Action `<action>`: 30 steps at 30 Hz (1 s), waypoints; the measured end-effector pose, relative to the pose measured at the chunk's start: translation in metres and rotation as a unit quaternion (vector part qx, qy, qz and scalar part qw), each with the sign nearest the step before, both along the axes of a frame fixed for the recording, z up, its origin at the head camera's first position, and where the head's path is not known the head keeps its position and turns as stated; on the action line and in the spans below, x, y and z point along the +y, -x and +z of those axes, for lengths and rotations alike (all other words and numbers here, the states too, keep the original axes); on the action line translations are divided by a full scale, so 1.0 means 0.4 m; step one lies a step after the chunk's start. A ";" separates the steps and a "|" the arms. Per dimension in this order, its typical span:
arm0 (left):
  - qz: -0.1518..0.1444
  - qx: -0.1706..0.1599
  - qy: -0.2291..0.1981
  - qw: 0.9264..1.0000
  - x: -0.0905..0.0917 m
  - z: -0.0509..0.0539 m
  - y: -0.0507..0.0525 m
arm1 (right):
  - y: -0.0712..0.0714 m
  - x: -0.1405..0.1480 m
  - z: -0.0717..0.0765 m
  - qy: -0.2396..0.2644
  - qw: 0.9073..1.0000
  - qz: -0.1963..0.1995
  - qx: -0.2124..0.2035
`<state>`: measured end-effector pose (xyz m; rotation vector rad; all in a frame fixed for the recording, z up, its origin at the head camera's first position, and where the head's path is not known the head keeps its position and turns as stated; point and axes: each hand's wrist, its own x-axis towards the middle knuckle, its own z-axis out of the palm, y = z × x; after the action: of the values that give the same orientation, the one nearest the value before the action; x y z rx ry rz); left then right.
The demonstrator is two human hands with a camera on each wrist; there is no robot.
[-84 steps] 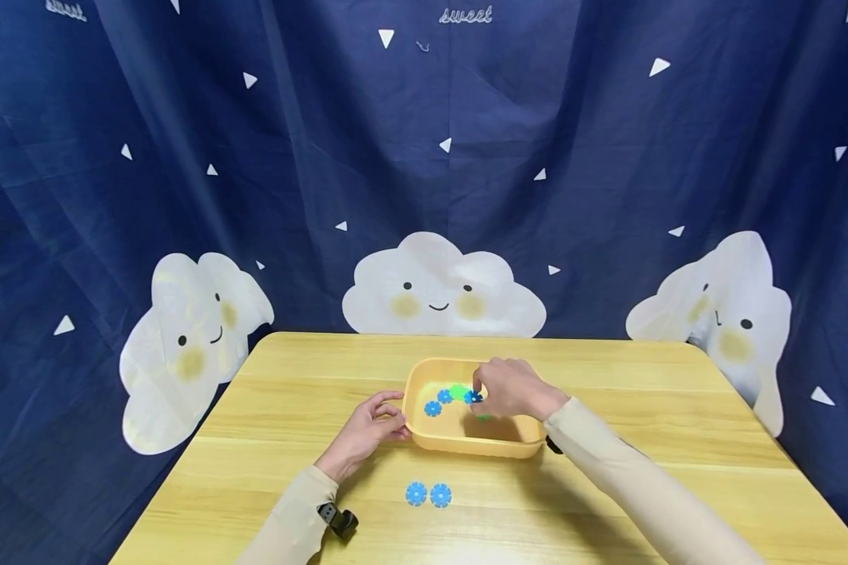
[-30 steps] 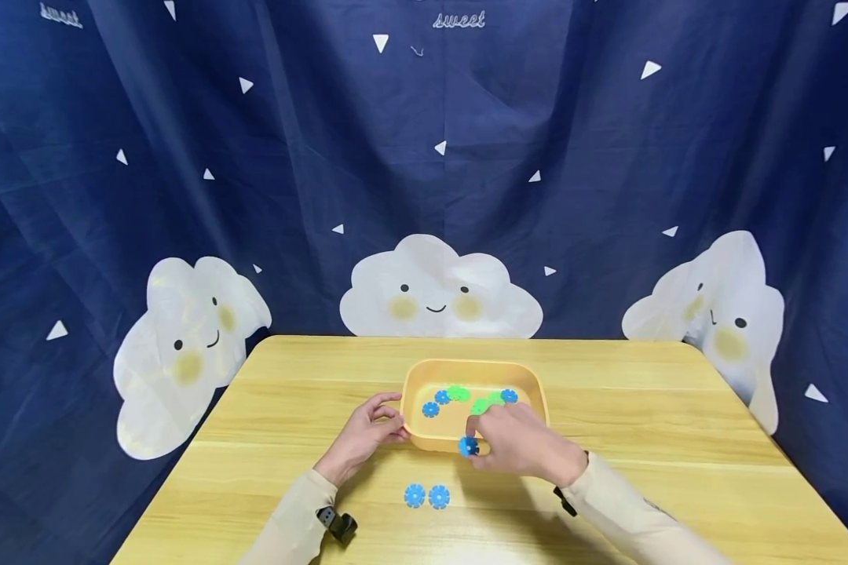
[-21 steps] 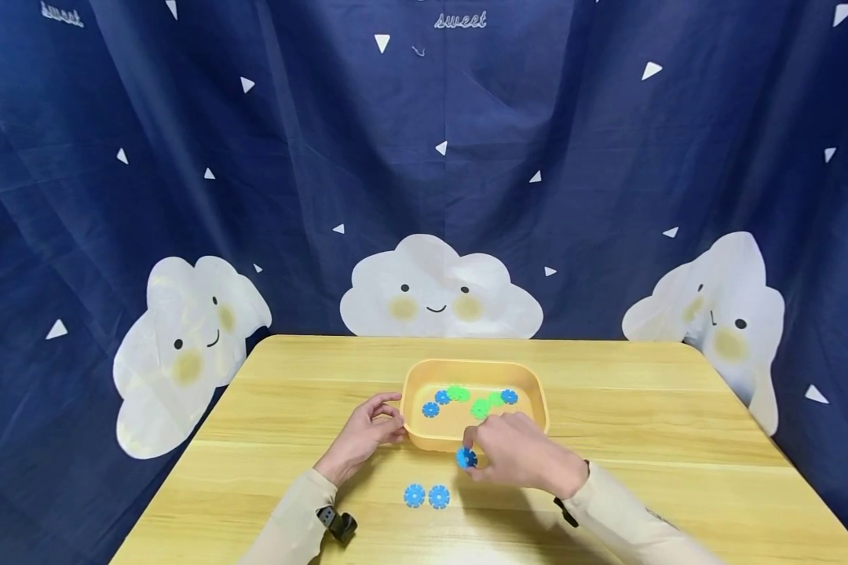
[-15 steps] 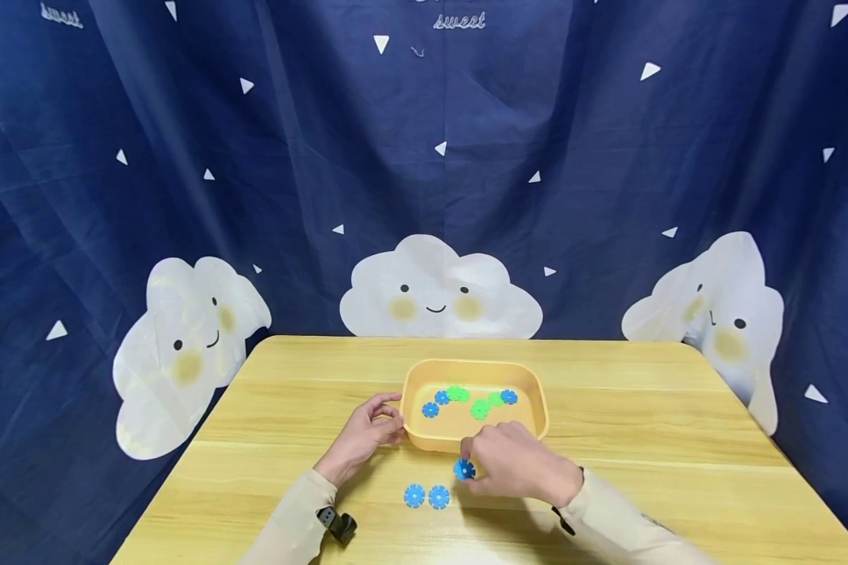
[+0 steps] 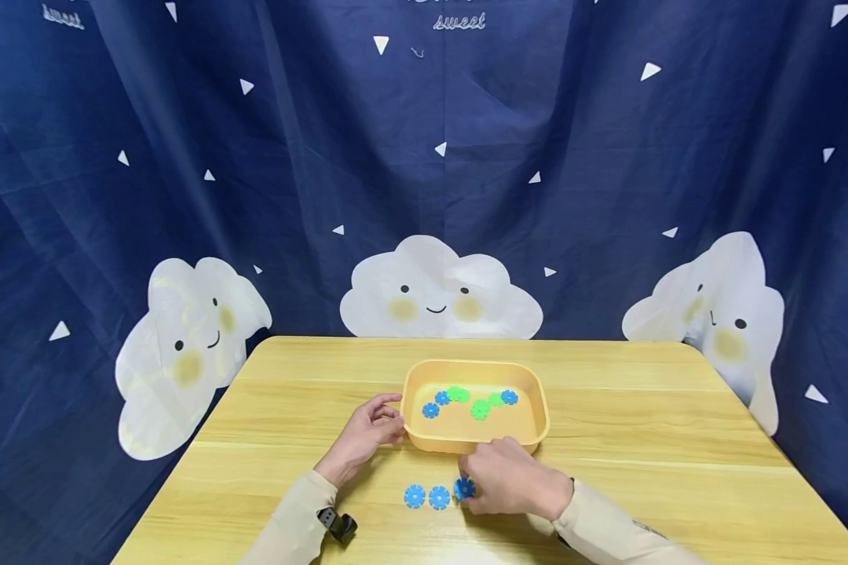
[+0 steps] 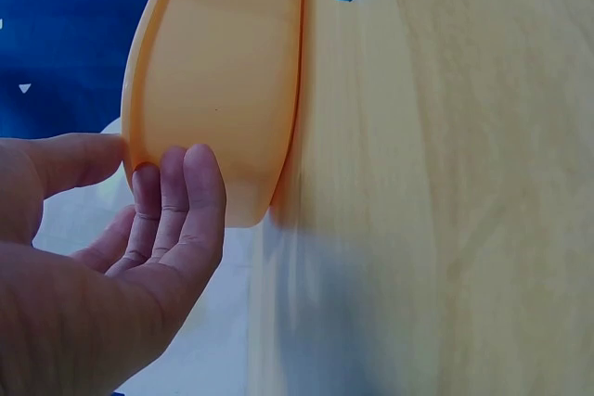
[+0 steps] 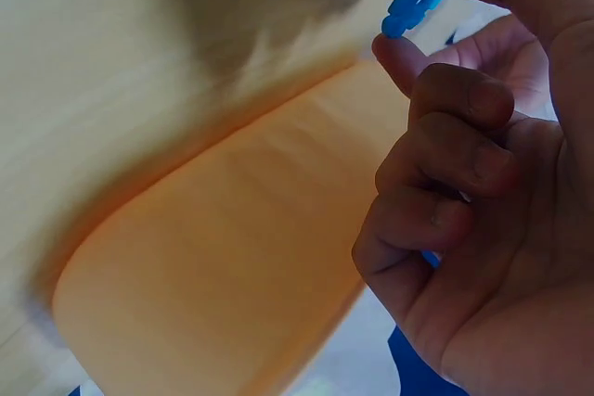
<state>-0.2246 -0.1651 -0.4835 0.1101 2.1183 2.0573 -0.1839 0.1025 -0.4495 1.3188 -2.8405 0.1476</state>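
Observation:
My right hand (image 5: 512,480) pinches a blue snowflake disc (image 5: 464,488) between thumb and index finger, low over the table in front of the bin. To its left, two more blue snowflake discs (image 5: 439,497) lie flat in a row. In the right wrist view the pinched disc (image 7: 415,3) is tilted, the other fingers curled beside it. My left hand (image 5: 363,439) rests its fingertips against the left end of the yellow-orange bin (image 5: 475,446); the left wrist view shows these fingers (image 6: 200,197) along the outer wall, fairly straight.
Inside the bin lie several green snowflake discs (image 5: 480,409) and several blue ones (image 5: 430,410). The wooden table (image 5: 290,377) extends to both sides and ends at a dark blue curtain (image 5: 424,180) with cloud prints.
My right hand has lifted a blue disc out of the bin and brought it over the front rim, down beside the two discs on the table. The left hand stays at the bin's end.

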 end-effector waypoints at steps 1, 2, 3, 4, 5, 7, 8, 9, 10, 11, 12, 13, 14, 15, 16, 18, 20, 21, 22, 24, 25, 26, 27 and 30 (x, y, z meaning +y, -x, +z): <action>-0.001 0.001 0.000 1.000 0.000 -0.001 0.000 | -0.001 0.000 -0.003 -0.001 1.000 0.002 0.005; -0.001 0.001 0.000 1.000 -0.001 -0.002 0.001 | -0.002 0.000 -0.005 -0.003 1.000 0.003 0.008; -0.002 0.001 0.000 1.000 -0.001 -0.002 0.001 | -0.002 0.000 -0.007 -0.004 1.000 0.003 0.010; -0.002 0.002 0.000 1.000 -0.002 -0.003 0.002 | -0.002 0.000 -0.009 -0.005 1.000 0.004 0.012; -0.003 0.003 0.000 1.000 -0.002 -0.004 0.002 | -0.002 0.001 -0.010 -0.007 1.000 0.004 0.013; -0.005 0.003 -0.001 1.000 -0.002 -0.005 0.003 | -0.002 0.001 -0.014 -0.009 1.000 0.005 0.009; -0.006 0.003 -0.002 1.000 -0.002 -0.005 0.003 | -0.002 0.001 -0.015 -0.011 1.000 0.003 0.005; -0.007 0.003 -0.002 1.000 -0.002 -0.005 0.004 | -0.002 0.001 -0.018 -0.012 1.000 0.003 0.002; -0.008 0.003 -0.002 1.000 -0.002 -0.005 0.004 | -0.003 0.001 -0.019 -0.012 1.000 0.003 -0.001; -0.009 0.004 -0.001 1.000 -0.002 -0.005 0.004 | -0.004 0.002 -0.020 -0.013 1.000 0.002 -0.005; -0.009 0.002 -0.001 1.000 -0.002 -0.004 0.004 | -0.005 0.002 -0.022 -0.013 1.000 0.002 -0.006; -0.009 0.003 0.000 1.000 -0.002 -0.004 0.003 | -0.006 0.002 -0.024 -0.012 1.000 0.003 -0.006; -0.009 0.003 0.001 1.000 -0.002 -0.003 0.003 | -0.007 0.003 -0.025 -0.011 1.000 0.004 -0.004; -0.008 0.003 0.001 1.000 -0.002 -0.003 0.002 | -0.007 0.003 -0.026 -0.009 1.000 0.006 -0.004; -0.008 0.003 0.003 1.000 -0.002 -0.001 0.002 | -0.007 0.003 -0.027 -0.008 1.000 0.007 -0.003; -0.007 0.004 0.004 1.000 -0.002 0.000 0.001 | -0.007 0.004 -0.030 -0.007 1.000 0.009 0.001; -0.007 0.004 0.006 1.000 -0.002 0.001 0.000 | -0.006 0.005 -0.032 -0.007 1.000 0.009 0.002; -0.007 0.004 0.006 1.000 -0.002 0.001 0.000 | -0.006 0.006 -0.033 -0.007 1.000 0.009 0.002; -0.007 0.004 0.007 1.000 -0.001 0.002 -0.001 | -0.006 0.006 -0.034 -0.008 1.000 0.009 0.003; -0.007 0.004 0.007 1.000 -0.001 0.002 0.000 | -0.006 0.006 -0.037 -0.008 1.000 0.009 0.006; -0.007 0.004 0.007 1.000 -0.001 0.002 0.000 | -0.007 0.005 -0.037 -0.008 1.000 0.009 0.008; -0.007 0.004 0.007 1.000 -0.001 0.002 0.000 | -0.007 0.005 -0.037 -0.007 1.000 0.010 0.010; -0.007 0.004 0.007 1.000 -0.001 0.001 0.000 | -0.008 0.004 -0.037 -0.007 1.000 0.009 0.012; -0.009 0.004 0.007 1.000 -0.002 0.000 0.002 | -0.009 0.003 -0.037 -0.007 1.000 0.010 0.018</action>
<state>-0.2253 -0.1660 -0.4837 0.1340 2.1273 2.0356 -0.1804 0.1037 -0.4643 1.3386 -2.8041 0.1031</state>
